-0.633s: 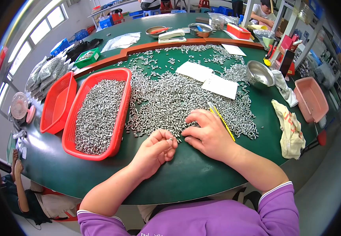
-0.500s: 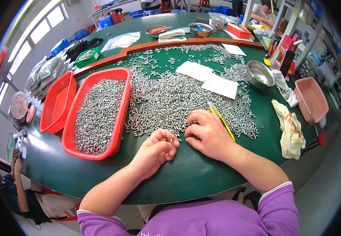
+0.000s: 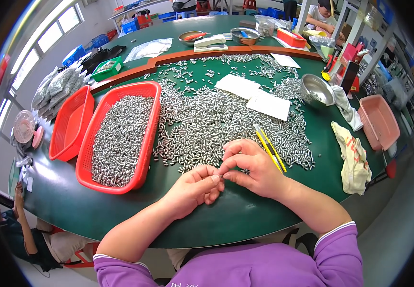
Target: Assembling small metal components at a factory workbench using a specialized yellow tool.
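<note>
Item: silver metal pieces (image 3: 216, 122), many, small, spindle-shaped. Location: spread across the green table (image 3: 207, 225) on the far side of the hands, with a further heap in the red basket (image 3: 150, 138) at left. Orientation: all lying; long axes mixed, pointing left-right, near-far and slantwise, with no common direction.

Left hand (image 3: 192, 189): at the near edge of the spread; fingers curled, thumb toward forefinger. Right hand (image 3: 255, 167): just right of it, fingers bent, tips meeting those of the left. How firmly either set of fingers closes, and whether a piece sits between them, cannot be told; the meeting point is too small and covered, as is the direction of anything there.

Yellow-and-black cutter (image 3: 270, 149): one, beyond the right hand, long axis slanting from far left to near right.

White papers (image 3: 268, 105): two, overlapping, on the pieces.

Steel bowl (image 3: 318, 90): one, far right, tilted.

Cream cloth (image 3: 351, 160): one, right, lengthwise near to far.
</note>
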Tool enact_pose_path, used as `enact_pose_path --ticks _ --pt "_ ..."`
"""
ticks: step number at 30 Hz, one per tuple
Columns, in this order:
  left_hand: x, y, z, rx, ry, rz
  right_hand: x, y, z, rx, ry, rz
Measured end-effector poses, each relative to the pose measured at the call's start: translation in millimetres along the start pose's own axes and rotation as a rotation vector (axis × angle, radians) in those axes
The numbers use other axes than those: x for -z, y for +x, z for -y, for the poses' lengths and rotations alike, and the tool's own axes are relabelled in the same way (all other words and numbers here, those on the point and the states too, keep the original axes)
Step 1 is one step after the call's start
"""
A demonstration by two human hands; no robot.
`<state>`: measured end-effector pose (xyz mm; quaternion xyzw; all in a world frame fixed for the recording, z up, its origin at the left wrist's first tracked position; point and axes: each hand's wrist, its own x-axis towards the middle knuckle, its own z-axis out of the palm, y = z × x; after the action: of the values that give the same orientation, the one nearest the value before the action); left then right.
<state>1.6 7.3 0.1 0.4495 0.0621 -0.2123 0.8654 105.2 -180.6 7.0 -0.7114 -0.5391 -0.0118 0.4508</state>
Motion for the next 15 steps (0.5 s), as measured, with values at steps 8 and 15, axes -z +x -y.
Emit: enact_pose_path --ticks 8,15 --pt "0.8 -0.3 -0.1 -0.043 0.036 0.033 3.0 -1.2 2.6 -0.048 0.001 -0.083" --pt "-0.8 1.3 0.6 -0.07 -0.006 -0.049 3.3 0.6 4.9 0.163 -0.075 -0.134"
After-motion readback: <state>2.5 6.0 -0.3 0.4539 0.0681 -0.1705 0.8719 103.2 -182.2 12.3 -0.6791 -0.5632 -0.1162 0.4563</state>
